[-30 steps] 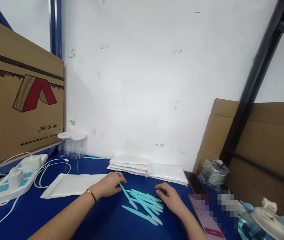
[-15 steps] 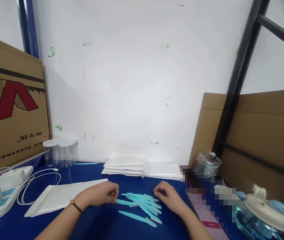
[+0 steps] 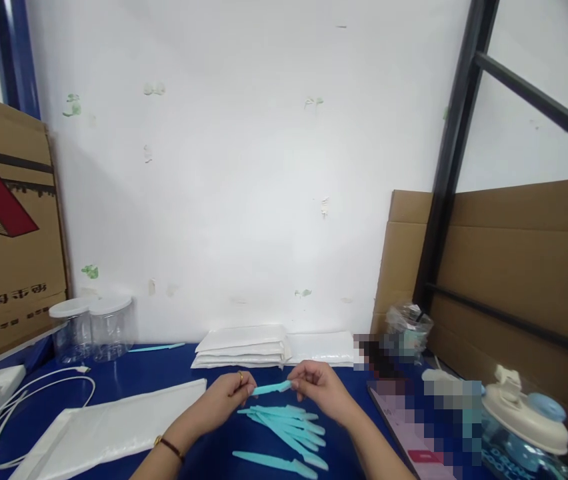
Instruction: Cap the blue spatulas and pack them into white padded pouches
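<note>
We have one razor (image 3: 268, 389) picked up beyond the razor pile (image 3: 289, 425), left fingers (image 3: 248, 388) and right fingers (image 3: 298, 385) pinching its ends, while the pile and a loose razor (image 3: 274, 462) before it lie untaken on the tabletop (image 3: 209, 461).

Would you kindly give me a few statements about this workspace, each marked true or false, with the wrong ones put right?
1. The left hand and the right hand hold one teal stick between them. True.
2. The two clear jars have blue lids. False: their lids are white.
3. A pile of teal sticks lies on the blue table. True.
4. The loose white envelope lies to the right of that pile. False: it lies to the left.
5. The left wrist is bare. False: a dark band with a gold-coloured piece circles it.
6. Several white envelopes are stacked by the wall. True.
</note>
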A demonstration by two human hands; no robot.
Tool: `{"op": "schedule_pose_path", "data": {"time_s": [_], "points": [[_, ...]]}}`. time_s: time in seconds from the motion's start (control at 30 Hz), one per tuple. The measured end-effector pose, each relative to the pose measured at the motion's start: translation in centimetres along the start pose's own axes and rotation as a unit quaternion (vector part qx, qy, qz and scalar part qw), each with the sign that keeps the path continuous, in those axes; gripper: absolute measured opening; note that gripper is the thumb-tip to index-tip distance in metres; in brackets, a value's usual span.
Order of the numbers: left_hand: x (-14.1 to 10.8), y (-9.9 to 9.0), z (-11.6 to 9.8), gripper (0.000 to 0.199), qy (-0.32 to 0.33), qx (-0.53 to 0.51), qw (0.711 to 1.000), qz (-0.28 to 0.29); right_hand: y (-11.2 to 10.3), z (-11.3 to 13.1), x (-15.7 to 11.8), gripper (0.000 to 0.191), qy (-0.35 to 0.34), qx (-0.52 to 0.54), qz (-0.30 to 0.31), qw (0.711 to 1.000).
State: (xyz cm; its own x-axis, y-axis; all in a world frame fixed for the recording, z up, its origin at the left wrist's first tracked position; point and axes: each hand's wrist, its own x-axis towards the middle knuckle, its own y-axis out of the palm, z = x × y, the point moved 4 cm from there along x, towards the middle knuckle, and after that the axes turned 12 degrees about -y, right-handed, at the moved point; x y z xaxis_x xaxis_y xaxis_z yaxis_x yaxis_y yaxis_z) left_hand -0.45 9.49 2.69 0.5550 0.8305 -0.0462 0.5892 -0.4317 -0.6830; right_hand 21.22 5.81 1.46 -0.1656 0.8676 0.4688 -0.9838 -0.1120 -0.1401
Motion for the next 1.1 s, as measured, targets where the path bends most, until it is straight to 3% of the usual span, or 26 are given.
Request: {"op": "schedule_pose_path", "data": {"time_s": [0.2,0.4,0.57,0.7,0.8,0.9,1.03,1.1], "points": [[0.3,-0.9,1.0,0.038,-0.024,-0.005,0.999,-0.029,-3.4,0.5,-0.8,0.029,-0.005,0.032,-0.096,0.995],[0.0,-1.1,0.6,0.038,-0.004,0.017,0.998,-0.052,-2.3,-0.7,-0.9,0.035,0.043,0.075,-0.094,0.992],[0.5,-0.8,1.4,0.034,0.001,0.053,0.994,-0.092,-2.6,-2.1,-0.8,0.037,0.043,0.000,-0.100,0.994],[2.1,0.5,3.1,0.027,-0.033,0.147,0.981,-0.120,-3.6,-4.4,-0.7,0.037,0.036,-0.122,-0.102,0.987],[2.9,1.0,3.7,0.021,-0.055,0.202,0.967,-0.142,-3.9,-5.3,-0.7,0.028,0.036,-0.246,-0.087,0.965],[2.6,1.0,3.1,0.026,-0.032,0.193,0.967,-0.166,-3.5,-4.1,-0.7,0.017,0.012,-0.344,-0.058,0.937],[1.9,1.9,2.1,0.015,0.000,0.169,0.980,-0.100,-1.7,-2.4,-1.2,0.007,0.010,-0.344,0.050,0.938],[1.8,2.5,2.1,0.014,-0.004,0.158,0.985,-0.066,-1.1,-2.3,-1.5,0.007,0.025,-0.336,0.074,0.939]]}}
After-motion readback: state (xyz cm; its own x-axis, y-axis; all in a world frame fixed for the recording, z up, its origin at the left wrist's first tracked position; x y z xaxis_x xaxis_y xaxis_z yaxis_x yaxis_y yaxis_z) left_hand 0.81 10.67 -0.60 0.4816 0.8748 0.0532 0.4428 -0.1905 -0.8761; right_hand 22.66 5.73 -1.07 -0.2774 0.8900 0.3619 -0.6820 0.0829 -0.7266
